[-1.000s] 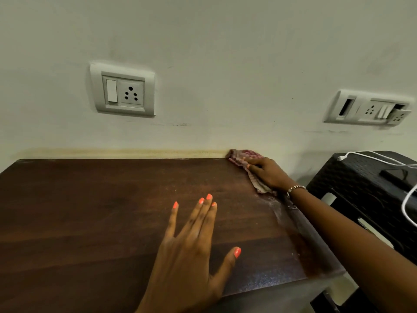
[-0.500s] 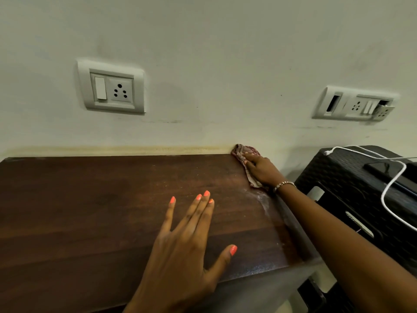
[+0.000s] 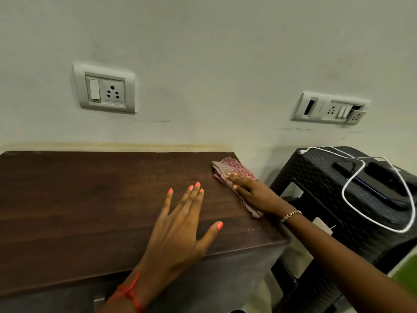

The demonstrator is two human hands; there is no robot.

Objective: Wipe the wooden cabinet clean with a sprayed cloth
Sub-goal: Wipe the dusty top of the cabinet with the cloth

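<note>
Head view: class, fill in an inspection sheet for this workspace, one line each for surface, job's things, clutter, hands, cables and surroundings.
Surface: dark wooden cabinet top, faint pale specks near its right end.
Job's things: checked cloth lying at the back right corner of the top; no spray bottle seen.
Clutter: nothing seen on the cabinet.
Hands: right hand pressed flat on the cloth, bracelet at the wrist; left hand spread flat on the bare wood, red thread at the wrist.
Cables: white cable looped over the black woven-pattern unit, beside dark flat devices.
Surroundings: pale wall with a switch socket plate and a second plate with one module hanging loose.
</note>
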